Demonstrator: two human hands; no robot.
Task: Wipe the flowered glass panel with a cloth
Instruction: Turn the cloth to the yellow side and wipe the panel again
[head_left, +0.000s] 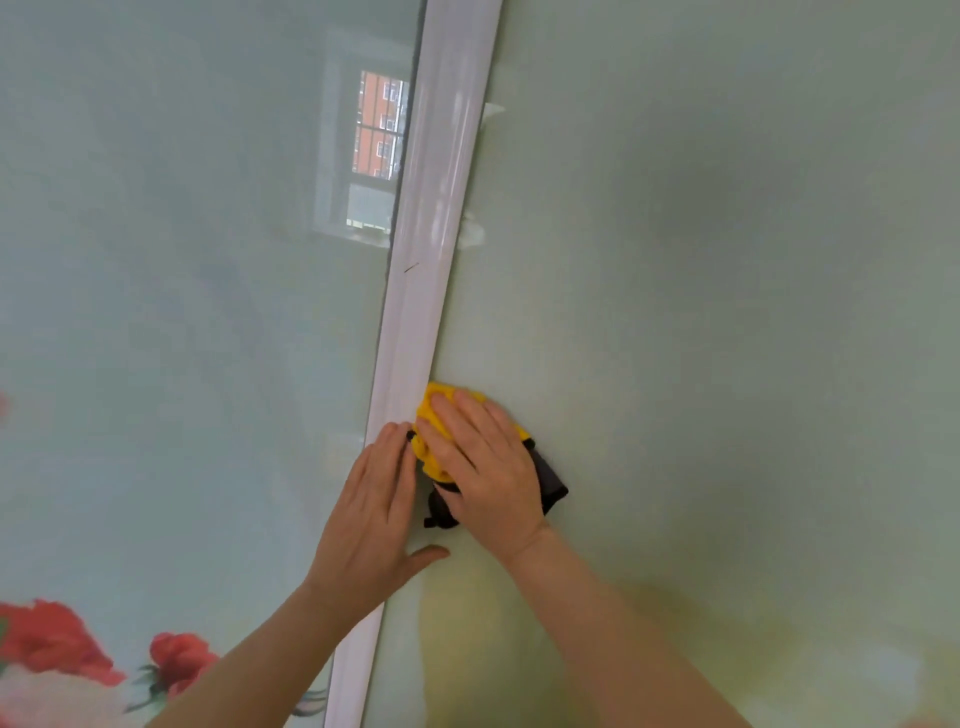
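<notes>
A pale green glass panel (701, 312) fills the right side; a second panel (171, 312) on the left carries red printed flowers (57, 644) near its bottom. A white frame strip (431, 249) runs between them. My right hand (488, 467) presses flat on a yellow and dark grey cloth (553, 480) against the right panel, right beside the strip. My left hand (369, 519) lies flat with straight fingers over the strip, its fingertips touching the cloth's edge.
A window with a red brick building outside is reflected in the left panel (374, 150). Two small white marks (475, 234) sit on the right panel next to the strip.
</notes>
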